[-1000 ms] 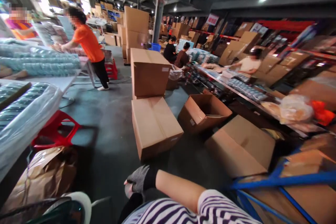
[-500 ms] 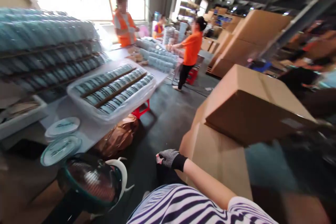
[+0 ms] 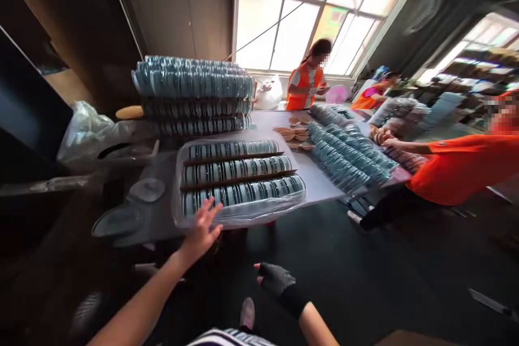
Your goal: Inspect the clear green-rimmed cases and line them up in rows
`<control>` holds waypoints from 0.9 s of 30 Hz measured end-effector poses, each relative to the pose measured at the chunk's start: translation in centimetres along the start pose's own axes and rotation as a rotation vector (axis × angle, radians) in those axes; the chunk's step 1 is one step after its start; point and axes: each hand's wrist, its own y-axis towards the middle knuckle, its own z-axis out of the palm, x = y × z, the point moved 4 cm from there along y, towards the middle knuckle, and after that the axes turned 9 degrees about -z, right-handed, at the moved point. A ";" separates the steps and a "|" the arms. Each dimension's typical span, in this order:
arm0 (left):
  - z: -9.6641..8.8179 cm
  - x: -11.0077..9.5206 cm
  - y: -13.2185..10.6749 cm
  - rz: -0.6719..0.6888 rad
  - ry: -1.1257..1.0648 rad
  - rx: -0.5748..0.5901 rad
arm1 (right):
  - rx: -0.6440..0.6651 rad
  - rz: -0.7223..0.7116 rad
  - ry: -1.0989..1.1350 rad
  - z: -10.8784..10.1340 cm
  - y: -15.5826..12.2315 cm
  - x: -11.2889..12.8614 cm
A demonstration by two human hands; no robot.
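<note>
My left hand is bare and open, fingers spread over the near left edge of a shallow tray lined with clear plastic. Whether the fingertips touch it, I cannot tell. Inside the tray stand rows of round, lid-like discs on edge, parted by brown cardboard strips. Lower and to the right, my right hand wears a grey fingerless glove with a black cuff. Its fingers are curled in, and nothing shows in them. It hangs over the dark floor, apart from the table.
Behind the tray rises a tall stack of similar discs. Loose round lids lie at the table's left. Wrapped rows of discs and brown discs lie farther right. Co-workers in orange stand around the table.
The view has swung left from the cardboard boxes to face the table and tray. My left hand has come into view, reaching to the tray. My right hand remains low, its fingers curled.
</note>
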 end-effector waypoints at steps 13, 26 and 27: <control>10.9 4.1 19.1 -0.319 0.226 0.375 | -0.198 -0.399 -0.274 -19.2 33.1 1.9; 8.7 2.8 22.6 -0.290 0.237 0.291 | 0.159 -0.266 -0.698 -23.3 46.7 5.2; 7.9 2.6 22.8 -0.282 0.232 0.265 | 0.171 -0.270 -0.732 -24.1 46.7 5.7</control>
